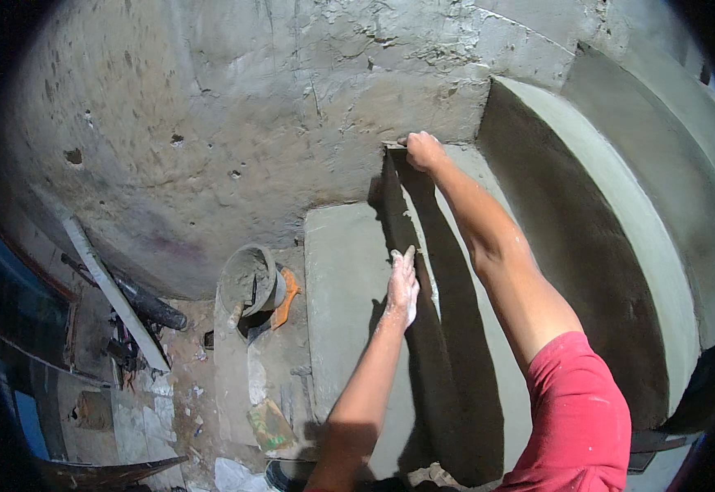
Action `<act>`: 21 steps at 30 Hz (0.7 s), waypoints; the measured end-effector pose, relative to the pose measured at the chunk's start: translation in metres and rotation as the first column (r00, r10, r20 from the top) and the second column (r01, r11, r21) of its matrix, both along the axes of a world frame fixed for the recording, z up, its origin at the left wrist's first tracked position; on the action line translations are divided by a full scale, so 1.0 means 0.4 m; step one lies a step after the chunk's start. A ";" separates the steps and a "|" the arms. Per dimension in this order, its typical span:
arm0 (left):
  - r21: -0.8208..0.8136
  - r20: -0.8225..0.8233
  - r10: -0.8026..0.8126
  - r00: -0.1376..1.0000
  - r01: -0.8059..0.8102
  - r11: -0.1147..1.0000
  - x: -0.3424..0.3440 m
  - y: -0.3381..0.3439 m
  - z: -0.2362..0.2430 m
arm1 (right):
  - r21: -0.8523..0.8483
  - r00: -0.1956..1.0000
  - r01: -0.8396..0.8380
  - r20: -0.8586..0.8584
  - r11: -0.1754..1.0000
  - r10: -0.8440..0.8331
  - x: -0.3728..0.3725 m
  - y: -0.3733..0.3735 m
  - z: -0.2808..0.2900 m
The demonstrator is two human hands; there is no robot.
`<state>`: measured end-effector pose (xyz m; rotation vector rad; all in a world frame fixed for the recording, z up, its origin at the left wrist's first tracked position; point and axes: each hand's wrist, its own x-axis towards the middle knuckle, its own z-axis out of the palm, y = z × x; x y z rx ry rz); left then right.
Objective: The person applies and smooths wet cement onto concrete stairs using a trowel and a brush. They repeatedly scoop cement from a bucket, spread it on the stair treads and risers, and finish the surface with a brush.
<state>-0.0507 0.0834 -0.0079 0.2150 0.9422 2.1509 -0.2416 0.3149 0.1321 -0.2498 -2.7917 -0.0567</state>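
A pale, straight plank (115, 291) slants over dark clutter on the far left, beside a blackish tube (152, 307). Behind them rises the wall (234, 98), rough grey plaster pitted with small holes and ragged near the top. Next, a round bucket (249, 261) crusted with grey holds a tool whose shape is partly hidden; an orange piece (288, 297), smooth and curved, sits just beside it. A flat, pale step (337, 271) with a matte, smooth surface follows.

The left hand (402, 283), whitened with powder, lies fairly flat with fingers stretched out along a long, narrow grey strip (423, 328). That strip stands on edge between the pale step and the next tread (509, 402) — dark and smooth on its left face, bright and ragged along its upper edge. At its far end, by the wall, the right hand (424, 152) is curled; whether it pinches the strip I cannot tell. Rightmost, curved steps (644, 213) climb — pale, fine-grained treads over dark, smooth risers.
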 end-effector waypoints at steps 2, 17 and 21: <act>0.029 0.000 -0.009 1.000 0.009 1.000 -0.005 -0.005 -0.006 | 0.070 0.997 0.009 0.082 0.997 -0.015 -0.023 0.015 -0.011; 0.040 0.110 0.007 0.994 -0.011 0.999 -0.002 -0.006 -0.001 | 0.048 0.945 -0.144 0.303 0.988 0.123 0.460 -0.178 0.046; 0.050 0.182 0.045 0.982 -0.055 0.997 0.028 -0.021 0.010 | -0.039 0.949 -0.158 0.270 0.987 0.162 0.603 -0.245 0.040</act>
